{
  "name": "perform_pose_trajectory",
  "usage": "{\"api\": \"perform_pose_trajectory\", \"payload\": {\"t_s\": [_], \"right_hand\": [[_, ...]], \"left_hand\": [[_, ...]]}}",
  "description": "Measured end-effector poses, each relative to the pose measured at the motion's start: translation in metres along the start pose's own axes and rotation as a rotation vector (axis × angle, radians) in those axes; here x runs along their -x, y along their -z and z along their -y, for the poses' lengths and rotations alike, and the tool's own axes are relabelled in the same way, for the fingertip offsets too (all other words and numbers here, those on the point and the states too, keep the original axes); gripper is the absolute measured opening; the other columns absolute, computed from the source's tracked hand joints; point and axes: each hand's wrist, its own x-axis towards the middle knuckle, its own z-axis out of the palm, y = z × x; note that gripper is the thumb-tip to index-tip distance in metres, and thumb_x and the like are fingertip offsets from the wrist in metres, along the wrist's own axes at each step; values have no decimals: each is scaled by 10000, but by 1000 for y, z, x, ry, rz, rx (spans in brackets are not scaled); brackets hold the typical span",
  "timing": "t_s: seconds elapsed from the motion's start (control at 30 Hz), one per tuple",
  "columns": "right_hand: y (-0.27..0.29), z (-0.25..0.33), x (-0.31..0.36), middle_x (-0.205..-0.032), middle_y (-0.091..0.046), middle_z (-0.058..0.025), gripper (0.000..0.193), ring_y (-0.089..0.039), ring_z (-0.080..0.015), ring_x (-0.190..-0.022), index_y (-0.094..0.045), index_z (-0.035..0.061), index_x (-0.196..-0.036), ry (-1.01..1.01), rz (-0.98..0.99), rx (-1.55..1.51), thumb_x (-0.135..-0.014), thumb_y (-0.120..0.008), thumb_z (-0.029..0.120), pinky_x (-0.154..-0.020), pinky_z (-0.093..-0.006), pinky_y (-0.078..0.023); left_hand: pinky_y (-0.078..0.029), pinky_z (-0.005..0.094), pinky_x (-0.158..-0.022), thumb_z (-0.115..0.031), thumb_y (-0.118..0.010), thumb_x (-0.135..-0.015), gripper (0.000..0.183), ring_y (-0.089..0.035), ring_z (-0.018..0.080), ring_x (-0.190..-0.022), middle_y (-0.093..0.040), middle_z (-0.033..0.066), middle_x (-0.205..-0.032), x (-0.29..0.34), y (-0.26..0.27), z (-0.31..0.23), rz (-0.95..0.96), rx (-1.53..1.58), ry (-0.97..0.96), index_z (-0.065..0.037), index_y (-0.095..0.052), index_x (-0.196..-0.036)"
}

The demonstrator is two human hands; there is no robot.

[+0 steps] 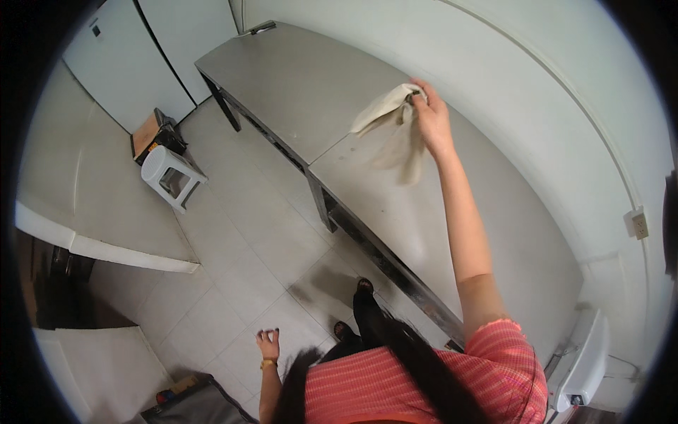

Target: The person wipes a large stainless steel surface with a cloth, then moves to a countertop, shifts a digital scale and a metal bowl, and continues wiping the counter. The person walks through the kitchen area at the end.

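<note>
My right arm stretches out over a long grey table. At its end, my right hand is closed on a pale beige cloth. The cloth bunches under the fingers, and its loose lower part hangs blurred just over the tabletop, near a seam between two table sections. Whether the cloth touches the surface there I cannot tell. Low beside my body, my left hand hangs above the floor with its fingers apart and nothing in it. A gold-coloured band circles that wrist.
Along the table's far side runs a white wall with an outlet. A white plastic stool stands by a cardboard box across the tiled floor. A white appliance is at lower right, a dark bag at lower left.
</note>
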Motion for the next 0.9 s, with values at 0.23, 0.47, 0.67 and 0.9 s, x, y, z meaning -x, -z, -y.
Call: {"api": "perform_pose_trajectory", "payload": {"t_s": [0.23,0.47,0.67,0.9], "right_hand": [[15,-75,27,-1369,-416,-191,429,-397,-318,-1274,-505,103,-1275,72,510,424,-881,-533,271,-1045,-473,-288],[-9,-193,84,-1526,-31,-217,891,7,-456,-1388,-181,169,-1476,-638,236,695,-801,-477,671,-1047,-662,-41],[-86,-244,18,-1521,-64,-223,972,-29,-414,-1399,-153,33,-1460,-436,151,925,-807,-436,694,-1089,-580,21],[-162,-173,95,-1510,-180,-175,737,-152,-343,-1399,-210,31,-1447,159,673,607,-868,-523,363,-1132,-478,-127]], "left_hand": [[-305,477,-1019,-365,-654,-821,362,-361,408,-1212,-378,225,-1317,-38,-9,-94,118,-44,4,-87,-601,-1045],[-311,484,-1021,-394,-641,-825,402,-351,421,-1230,-378,258,-1311,-9,-4,-33,139,-90,45,-69,-607,-1059],[-318,493,-1010,-373,-655,-824,387,-390,418,-1189,-419,276,-1251,-10,34,11,142,-225,90,-56,-612,-1042],[-345,493,-975,-367,-672,-814,363,-413,426,-1161,-480,302,-1177,-56,30,64,121,-232,64,-48,-639,-984]]}}
